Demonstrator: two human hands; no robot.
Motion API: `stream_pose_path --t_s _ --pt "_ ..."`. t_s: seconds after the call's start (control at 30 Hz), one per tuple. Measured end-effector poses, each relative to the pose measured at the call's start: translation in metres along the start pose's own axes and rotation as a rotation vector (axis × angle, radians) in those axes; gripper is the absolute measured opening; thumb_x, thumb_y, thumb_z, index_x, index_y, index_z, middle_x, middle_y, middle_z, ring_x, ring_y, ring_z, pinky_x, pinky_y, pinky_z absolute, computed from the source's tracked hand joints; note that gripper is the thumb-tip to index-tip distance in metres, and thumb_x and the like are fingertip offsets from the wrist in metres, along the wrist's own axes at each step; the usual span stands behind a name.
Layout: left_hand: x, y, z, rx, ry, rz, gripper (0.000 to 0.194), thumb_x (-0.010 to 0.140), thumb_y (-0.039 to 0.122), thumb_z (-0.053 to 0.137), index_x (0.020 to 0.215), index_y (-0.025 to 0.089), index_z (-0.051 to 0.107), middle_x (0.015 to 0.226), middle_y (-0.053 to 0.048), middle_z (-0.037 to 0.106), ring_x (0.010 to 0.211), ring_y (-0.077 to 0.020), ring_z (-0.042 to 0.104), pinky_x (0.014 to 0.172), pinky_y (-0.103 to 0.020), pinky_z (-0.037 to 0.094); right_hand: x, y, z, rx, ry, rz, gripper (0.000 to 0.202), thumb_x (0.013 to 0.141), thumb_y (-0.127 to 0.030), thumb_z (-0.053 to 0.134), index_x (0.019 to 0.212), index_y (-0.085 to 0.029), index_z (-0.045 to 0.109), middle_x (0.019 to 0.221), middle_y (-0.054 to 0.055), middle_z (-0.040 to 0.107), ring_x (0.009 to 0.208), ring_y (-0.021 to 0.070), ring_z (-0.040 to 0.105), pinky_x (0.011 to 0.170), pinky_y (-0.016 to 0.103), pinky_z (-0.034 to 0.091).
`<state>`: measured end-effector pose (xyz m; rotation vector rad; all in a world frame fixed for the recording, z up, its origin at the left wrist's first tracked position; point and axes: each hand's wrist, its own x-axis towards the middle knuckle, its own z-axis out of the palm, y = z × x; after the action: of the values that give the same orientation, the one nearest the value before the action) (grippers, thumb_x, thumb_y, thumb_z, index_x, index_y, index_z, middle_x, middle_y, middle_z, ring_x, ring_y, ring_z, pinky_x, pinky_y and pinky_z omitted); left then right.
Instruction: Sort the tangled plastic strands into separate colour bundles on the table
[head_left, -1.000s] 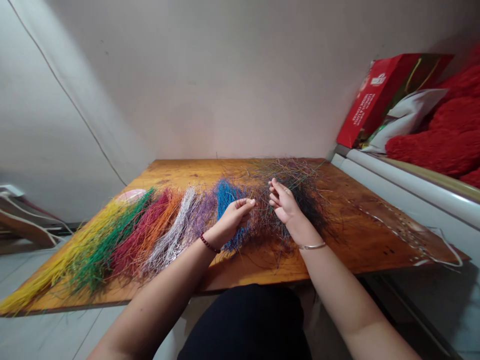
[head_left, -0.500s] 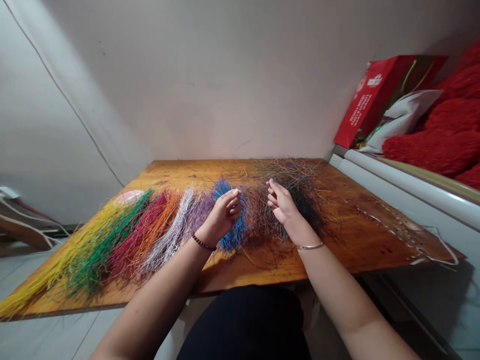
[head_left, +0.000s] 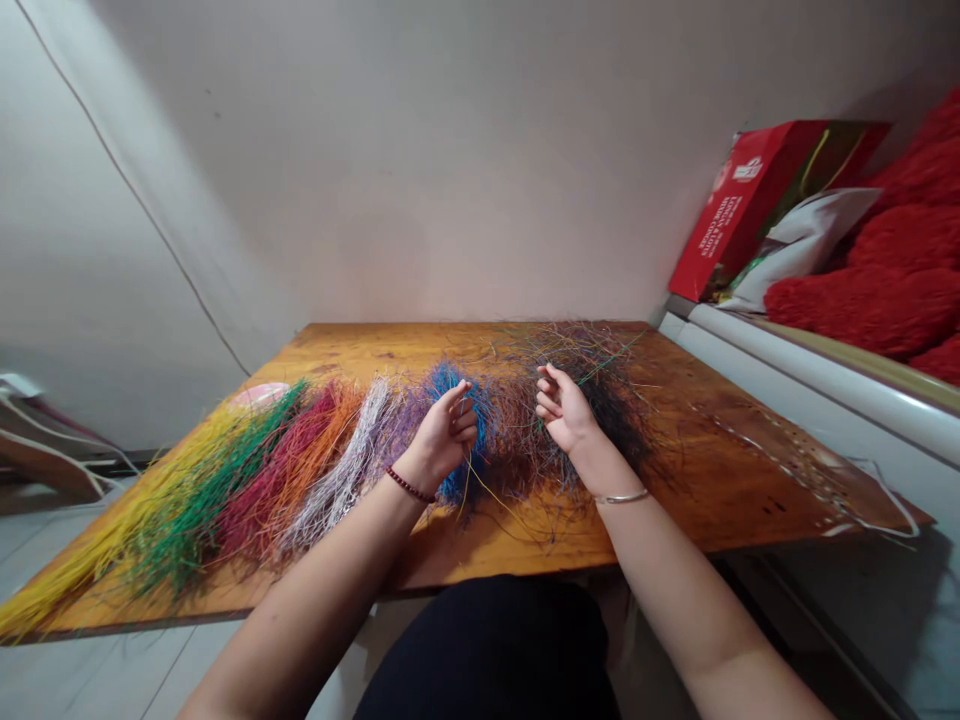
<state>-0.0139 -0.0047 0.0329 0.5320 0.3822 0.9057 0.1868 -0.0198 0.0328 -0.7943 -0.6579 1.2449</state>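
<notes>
My left hand [head_left: 448, 432] is closed above the blue strands [head_left: 450, 485], thumb and forefinger together; a thin yellow strand [head_left: 495, 498] trails from beneath its fingers. Over the brown strands [head_left: 514, 420] and dark strands [head_left: 619, 410] is my right hand [head_left: 564, 408], its fingers curled in a pinch. Whatever its fingertips hold is too thin to make out. Left of my hands lie bundles in yellow [head_left: 127, 515], green [head_left: 202, 500], dark red [head_left: 274, 475], orange [head_left: 319, 450], white [head_left: 345, 480] and purple [head_left: 401, 425]. A mixed tangle [head_left: 562, 340] is behind my right hand.
The strands lie on a wooden table [head_left: 720, 480] against a wall. A pink round item [head_left: 259, 394] sits at the left. White cord and small bits [head_left: 810, 470] are at the right. Beyond are a red bag [head_left: 739, 205], white plastic [head_left: 810, 240] and red fluffy material [head_left: 862, 305].
My left hand has shifted slightly left and turned, and the yellow strand now rises to its fingers. My right hand has tilted a little. The camera view has moved slightly.
</notes>
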Motion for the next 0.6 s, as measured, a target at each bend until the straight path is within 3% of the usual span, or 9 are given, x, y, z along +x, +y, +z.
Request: stream_pose_path --t_s 0.23,0.6 --pt "0.0022 -0.0029 -0.0025 -0.019 0.021 0.010 0.028 0.080 0.024 0.069 0.074 0.018 0.042 0.051 0.010 0.027 0.037 -0.0029 0.021 0.035 -0.017 0.009 -0.0015 -0.0013 0.0017 0.003 0.003 0.015 0.025 0.069 -0.038 0.072 0.081 -0.020 0.061 0.057 -0.009 0.044 0.036 0.0017 0.015 0.035 0.021 0.010" --pt "0.0020 -0.0046 -0.0018 0.050 0.012 0.042 0.046 0.075 0.037 0.076 0.066 0.019 0.034 0.051 0.010 0.025 0.038 -0.0023 0.020 0.035 -0.018 0.009 -0.0029 -0.0023 0.0031 -0.034 -0.004 0.020 0.024 0.069 -0.040 0.069 0.080 -0.021 0.059 0.056 -0.009 0.041 0.037 0.0031 0.012 0.036 0.022 0.010"
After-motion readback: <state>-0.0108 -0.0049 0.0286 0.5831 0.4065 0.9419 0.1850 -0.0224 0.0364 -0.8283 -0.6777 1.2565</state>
